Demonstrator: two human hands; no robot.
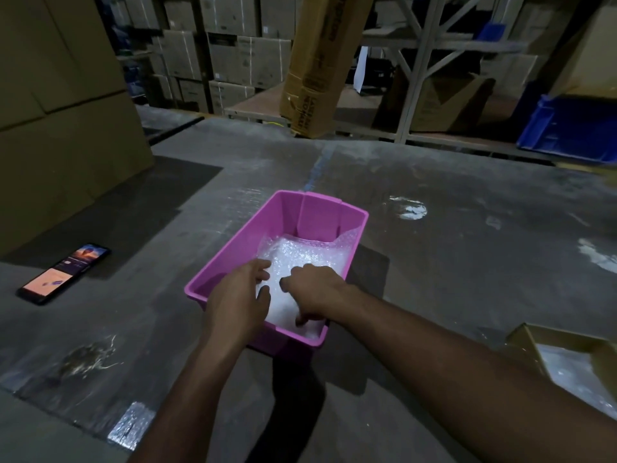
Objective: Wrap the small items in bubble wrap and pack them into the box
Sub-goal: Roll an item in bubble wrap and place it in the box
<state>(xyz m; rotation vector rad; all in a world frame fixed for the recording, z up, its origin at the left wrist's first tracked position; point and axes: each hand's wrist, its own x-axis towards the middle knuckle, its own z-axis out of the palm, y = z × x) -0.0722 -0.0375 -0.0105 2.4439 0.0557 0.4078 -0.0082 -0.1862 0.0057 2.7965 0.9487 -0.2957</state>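
Forearms reach in from the near edge, both hands down inside a pink bin [230, 262] that sits on the grey floor [467, 262]. The left hand [238, 295] curls over the near left part of the bubble wrap [300, 259], thumb and fingers bent round its edge in what looks like a hold. The right hand [314, 289] lies on top of the wrap with its fingers bent downward and pressing in at the near end; whether they actually pinch the plastic cannot be told. The wrap fills the bottom of the bin as a white, bunched bundle, and anything inside it is hidden.

At the near right, an open cardboard box [547, 339] shows more clear plastic inside. To the left, a phone [63, 274] lies flat on the floor with its screen lit. Further off, a long cardboard carton [317, 68] leans against metal shelving [417, 61]. A blue crate [574, 128] sits at the far right, and stacked brown boxes [233, 45] fill the background.
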